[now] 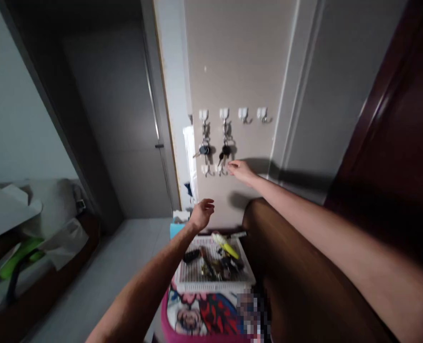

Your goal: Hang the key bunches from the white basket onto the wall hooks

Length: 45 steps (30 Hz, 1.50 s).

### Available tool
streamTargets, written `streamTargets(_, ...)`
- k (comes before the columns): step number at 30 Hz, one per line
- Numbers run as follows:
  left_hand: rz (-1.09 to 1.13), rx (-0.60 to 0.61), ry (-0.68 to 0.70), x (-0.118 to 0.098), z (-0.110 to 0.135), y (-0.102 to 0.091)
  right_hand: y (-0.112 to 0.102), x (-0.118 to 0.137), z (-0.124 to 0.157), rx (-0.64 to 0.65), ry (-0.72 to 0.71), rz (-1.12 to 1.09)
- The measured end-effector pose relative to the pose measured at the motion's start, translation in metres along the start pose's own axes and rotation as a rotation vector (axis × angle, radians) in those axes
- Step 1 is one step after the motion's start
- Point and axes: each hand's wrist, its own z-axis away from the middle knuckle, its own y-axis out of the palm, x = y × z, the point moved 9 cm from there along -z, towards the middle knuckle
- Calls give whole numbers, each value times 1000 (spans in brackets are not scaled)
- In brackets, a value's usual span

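Note:
My right hand (240,170) reaches to the wall, its fingers stretched a little apart with nothing visible in them. Its fingertips are just right of a white adhesive hook (218,169) in the lower row; whether they touch the wall I cannot tell. Another lower hook (206,169) sits to the left. Above, one bunch of keys (204,149) and a second bunch of keys (226,150) hang from upper hooks. My left hand (202,214) hovers over the white plastic basket (215,286), fingers loosely curled and apart, nothing seen in them.
Two upper hooks, a middle one (243,113) and a right one (262,114), carry nothing. Several small items and a yellow-handled tool (229,248) lie in the basket, on a pink-rimmed floral stool (190,317). My knee (259,214) is close on the right. A grey door (115,119) stands left.

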Motion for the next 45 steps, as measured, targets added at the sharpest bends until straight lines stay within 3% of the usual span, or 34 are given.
streamTargets(2, -29, -1, -71, 32, 16, 4, 18, -12, 26, 53, -23, 64)
streamTargets(6, -193, 32, -136, 80, 52, 12, 78, -33, 97, 408, -90, 214)
streamTargets(10, -404, 158, -124, 103, 79, 20, 126, -43, 162, 759, -239, 378)
streamTargets(14, -606, 273, -48, 114, 91, 25, 145, -40, 189, 862, -414, 521)
streamTargets(22, -739, 360, 4, 116, 91, 38, 156, -54, 200, 979, -391, 653)
streamTargets(28, -737, 303, -56, 115, 94, 29, 156, -53, 201, 1031, -357, 743)
streamTargets(35, -752, 148, -72, 108, 92, 12, 148, -39, 186, 932, -412, 722)
streamTargets(45, -749, 103, -88, 102, 93, 7, 134, -14, 180, 855, -448, 648)
